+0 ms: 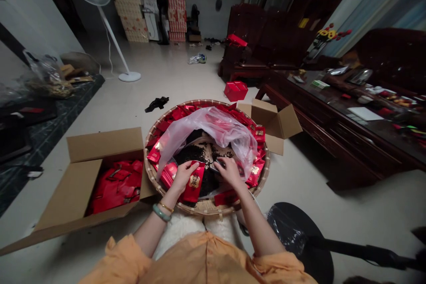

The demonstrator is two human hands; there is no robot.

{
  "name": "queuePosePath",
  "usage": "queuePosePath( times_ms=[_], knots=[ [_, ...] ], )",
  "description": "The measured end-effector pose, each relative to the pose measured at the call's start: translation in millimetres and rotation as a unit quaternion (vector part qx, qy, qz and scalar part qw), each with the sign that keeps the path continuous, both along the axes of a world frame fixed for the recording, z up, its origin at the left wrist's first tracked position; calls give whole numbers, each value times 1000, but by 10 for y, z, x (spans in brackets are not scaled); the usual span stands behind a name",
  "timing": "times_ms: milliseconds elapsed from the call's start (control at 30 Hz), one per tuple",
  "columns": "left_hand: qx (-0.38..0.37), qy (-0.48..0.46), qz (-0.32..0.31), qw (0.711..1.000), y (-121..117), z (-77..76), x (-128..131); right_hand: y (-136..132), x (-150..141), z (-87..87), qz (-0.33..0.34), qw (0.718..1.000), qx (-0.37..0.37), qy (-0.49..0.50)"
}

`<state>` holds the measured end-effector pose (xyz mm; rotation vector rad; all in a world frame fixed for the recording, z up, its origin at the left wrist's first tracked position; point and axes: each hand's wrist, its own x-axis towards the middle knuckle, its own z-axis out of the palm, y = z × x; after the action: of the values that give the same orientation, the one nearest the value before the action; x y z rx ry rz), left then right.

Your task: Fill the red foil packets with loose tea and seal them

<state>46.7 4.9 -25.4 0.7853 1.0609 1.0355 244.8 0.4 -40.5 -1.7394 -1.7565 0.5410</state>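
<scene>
The red packet [195, 184] is located over the near part of the round basket [207, 207]. The left hand [183, 176] pinches its upper edge between thumb and fingers. The right hand [229, 171] is above the dark leaf material [192, 154] in the basket; its fingers are close together, contents indeterminable. A translucent bag [203, 120] surrounds the leaf material. Additional red packets [255, 172] line the basket's inner edge. Left of the basket: open carton [71, 191]. Beyond the basket, right: second carton [291, 120].
</scene>
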Motion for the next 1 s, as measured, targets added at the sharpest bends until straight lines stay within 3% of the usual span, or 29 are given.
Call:
queuePosePath(
  times_ms=[100,300,567,667,800,1000],
  knots=[
    [-4,-6,-4,1000,-22,53,38,-6,-268,129,47,987,16,154],
    [-11,-31,-5,999,-62,48,51,-18,-564,138,45,960,1,276],
    [-14,-38,-29,999,-83,-14,50,-10,-475,79,43,944,-43,324],
    [-26,-34,-35,998,-72,0,36,-21,-459,51,28,923,-95,372],
    [-30,-40,-8,999,-56,7,31,-84,-485,3,44,896,-154,414],
    [28,48,35,998,-36,-72,77,-158,-552,-1,65,895,-172,406]
  ],
)
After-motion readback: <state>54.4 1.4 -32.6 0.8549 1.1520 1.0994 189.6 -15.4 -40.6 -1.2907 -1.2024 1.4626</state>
